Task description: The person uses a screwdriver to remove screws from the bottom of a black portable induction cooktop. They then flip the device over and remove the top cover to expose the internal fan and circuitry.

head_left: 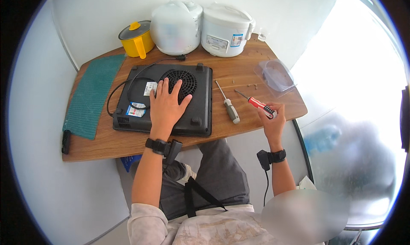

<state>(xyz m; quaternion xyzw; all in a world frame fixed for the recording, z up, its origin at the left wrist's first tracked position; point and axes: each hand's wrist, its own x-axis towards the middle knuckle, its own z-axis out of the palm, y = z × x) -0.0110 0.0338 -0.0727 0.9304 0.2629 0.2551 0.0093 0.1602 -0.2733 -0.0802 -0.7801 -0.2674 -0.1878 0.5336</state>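
Note:
A black induction cooker [171, 123] lies upside down on the table, its round fan grille [188, 83], feet and labels facing up. Flat on its underside, with fingers spread, rests my left hand [167, 106]. My right hand [273, 119] is closed round the red, white and dark handle of a screwdriver [258, 104], whose tip points up and left over the wood. Between the cooker and that hand lies a second screwdriver [230, 110] with a grey handle. Several small screws [252, 86] are scattered just beyond the held tip.
A black power cord [141, 72] loops over the cooker. Behind stand a yellow pot [136, 44] with a lid and two white rice cookers [175, 31] [226, 35]. A green cutting mat [92, 97] and a black object [66, 141] lie left, a clear plastic container [277, 76] right.

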